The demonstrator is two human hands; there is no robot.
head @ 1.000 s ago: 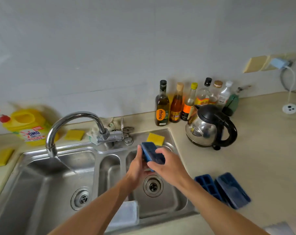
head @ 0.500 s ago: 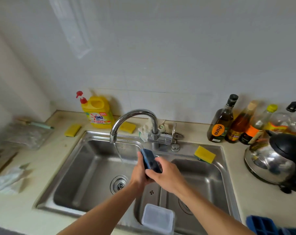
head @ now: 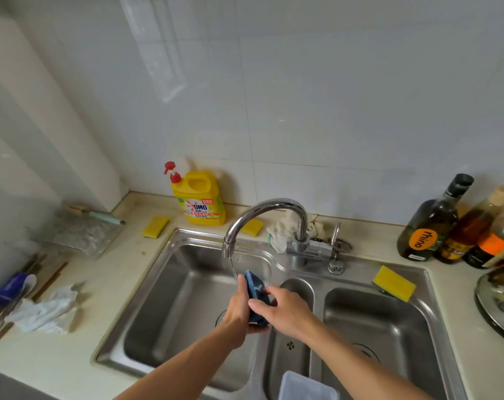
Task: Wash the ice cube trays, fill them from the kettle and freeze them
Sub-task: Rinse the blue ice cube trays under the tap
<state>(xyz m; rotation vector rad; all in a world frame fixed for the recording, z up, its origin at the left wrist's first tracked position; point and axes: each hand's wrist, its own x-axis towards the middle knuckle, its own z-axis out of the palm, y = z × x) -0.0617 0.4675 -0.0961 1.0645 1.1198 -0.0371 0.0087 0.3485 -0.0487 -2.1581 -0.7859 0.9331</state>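
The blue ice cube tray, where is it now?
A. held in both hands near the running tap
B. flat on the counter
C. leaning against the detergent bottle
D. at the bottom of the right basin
A: the left hand and the right hand grip the blue ice cube tray on edge above the sink, its top beside the thin stream from the tap.

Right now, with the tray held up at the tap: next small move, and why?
Probably nudge the tray left and tip it flatter under the stream. The left hand and right hand hold it on edge, and the thin stream from the tap seems to fall just beside its top end.
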